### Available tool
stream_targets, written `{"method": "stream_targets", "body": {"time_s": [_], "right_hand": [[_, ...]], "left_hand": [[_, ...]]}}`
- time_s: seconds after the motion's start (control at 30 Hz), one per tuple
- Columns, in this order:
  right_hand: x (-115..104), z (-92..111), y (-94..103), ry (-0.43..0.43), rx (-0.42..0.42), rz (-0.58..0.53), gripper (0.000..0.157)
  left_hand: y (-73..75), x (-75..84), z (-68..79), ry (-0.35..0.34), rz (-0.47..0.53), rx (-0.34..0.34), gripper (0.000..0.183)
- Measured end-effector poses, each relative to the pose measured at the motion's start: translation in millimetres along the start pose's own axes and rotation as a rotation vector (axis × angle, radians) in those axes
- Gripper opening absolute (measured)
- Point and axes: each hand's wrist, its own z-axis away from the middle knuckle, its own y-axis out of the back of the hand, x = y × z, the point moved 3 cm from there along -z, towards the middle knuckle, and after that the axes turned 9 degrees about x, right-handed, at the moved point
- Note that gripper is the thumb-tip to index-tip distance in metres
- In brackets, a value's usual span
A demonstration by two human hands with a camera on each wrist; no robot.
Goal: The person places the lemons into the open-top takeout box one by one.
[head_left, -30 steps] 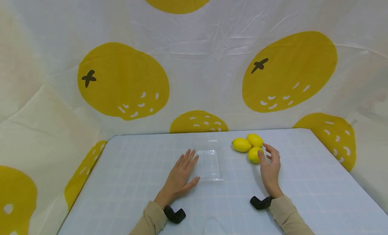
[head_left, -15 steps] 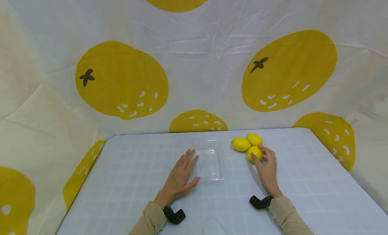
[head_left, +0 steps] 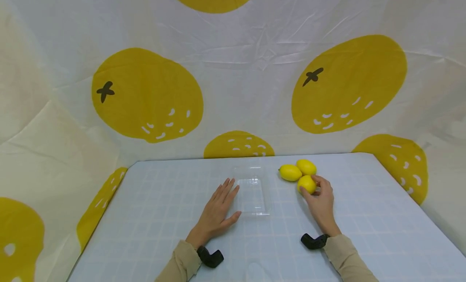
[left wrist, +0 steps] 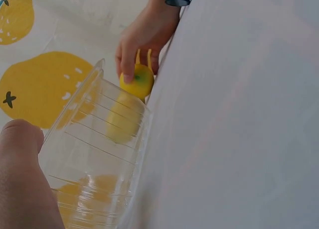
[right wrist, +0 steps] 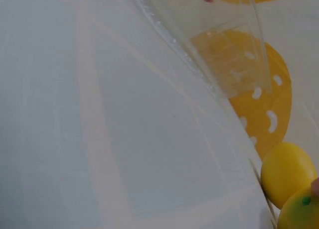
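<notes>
My right hand (head_left: 322,201) grips the nearest of three yellow lemons between thumb and fingers. This lemon (head_left: 306,184) touches or nearly touches its neighbours, with a greenish tip turned to the left wrist camera. Just behind it lie a left lemon (head_left: 290,172) and a back lemon (head_left: 306,167). A clear plastic container (head_left: 251,199) with ribbed walls (left wrist: 99,144) stands on the table, left of the lemons. Flat and with straight fingers, my left hand (head_left: 214,211) rests at the container's left side, the fingertips overlapping its rim.
A pale checked cloth covers the table (head_left: 153,217). Behind it and at the sides hang white curtains (head_left: 247,92) printed with big yellow fruit. Black wrist cameras sit at both cuffs. A faint transparent outline (head_left: 256,268) shows near the front edge.
My right hand has moved left onto the near lemon and its thumb and fingers have closed round it. The left hand and the container have stayed in place.
</notes>
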Motion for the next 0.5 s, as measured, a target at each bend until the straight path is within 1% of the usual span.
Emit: {"method": "stream_targets", "body": {"time_s": [0.13,0.37,0.5], "right_hand": [[-0.8,-0.2,0.0,0.026,-0.009,0.021,0.055],[0.5,-0.7,-1.9,0.043,-0.052,0.059,0.057],[0.1,0.0,-2.7,0.076,-0.069,0.071,0.06]], "left_hand": [[-1.1,-0.9,0.8,0.007,-0.001,-0.002,0.075],[1.4,0.5,-0.3,0.004,-0.006,-0.003,0.075],[2.5,0.8,-1.3,0.005,-0.003,-0.003,0.075]]}}
